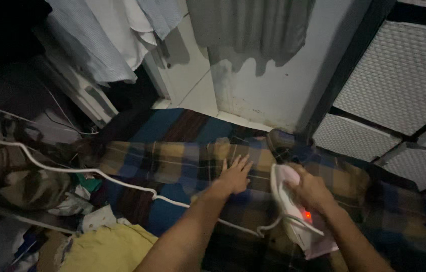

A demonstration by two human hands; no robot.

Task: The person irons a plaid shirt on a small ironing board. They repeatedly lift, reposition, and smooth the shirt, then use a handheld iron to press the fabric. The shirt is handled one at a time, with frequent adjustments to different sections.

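A plaid cloth (pixel 172 161) in blue, brown and yellow lies spread over a low surface. My left hand (pixel 235 175) rests flat on it, fingers spread. My right hand (pixel 312 189) grips the handle of a white electric iron (pixel 293 211) standing on the cloth just right of my left hand. A small red light glows on the iron's side. Its white cord (pixel 72 168) runs left across the cloth and off toward the left edge.
Shirts hang at the top left (pixel 117 35) and a grey garment (pixel 248 25) hangs on the white wall. A mesh-panelled frame (pixel 399 75) stands at the right. A yellow cloth (pixel 107 249) and a heap of clothes lie at the lower left.
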